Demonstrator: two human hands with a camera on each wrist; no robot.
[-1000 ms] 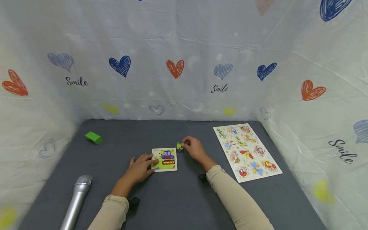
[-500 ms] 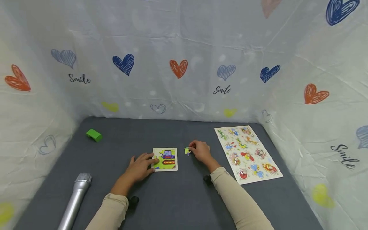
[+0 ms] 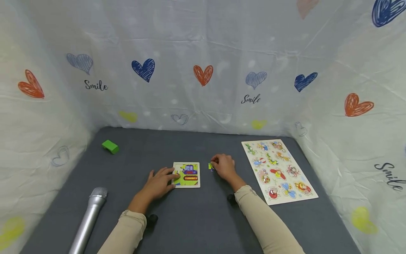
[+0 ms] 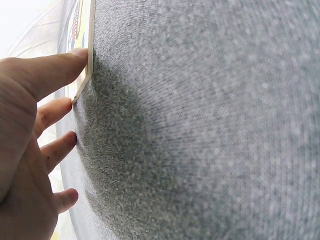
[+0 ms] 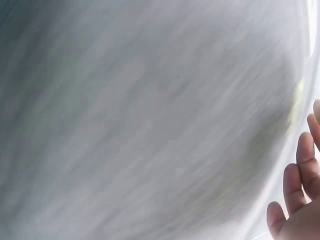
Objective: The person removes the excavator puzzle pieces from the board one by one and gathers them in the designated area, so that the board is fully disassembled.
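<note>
From the head, I see the left hand (image 3: 158,184) laid over the left edge of a small picture board (image 3: 188,175) on the grey tabletop (image 3: 196,215); that grip is spread. The right hand (image 3: 225,166) is just beyond the board's right edge, apart from it, its grip pinching a small yellow-green piece (image 3: 210,167). I'd steady the board lightly and hold the piece by its rim, so its outline stays readable. The board is nearly square, with no clear long axis; its drawn vehicle (image 3: 190,170) stands upright to the person, cab on the far side, track nearer. The piece is too small and covered for me to tell its long axis. A green block (image 3: 110,146), a silver microphone (image 3: 89,220) and a sheet of animals (image 3: 280,172) lie well apart from it.

From the left wrist, the thumb rests at the board's rim, other fingers spaced out.

From the right wrist, all is blurred; fingers bend at the border, and I cannot tell the pinch there.
</note>
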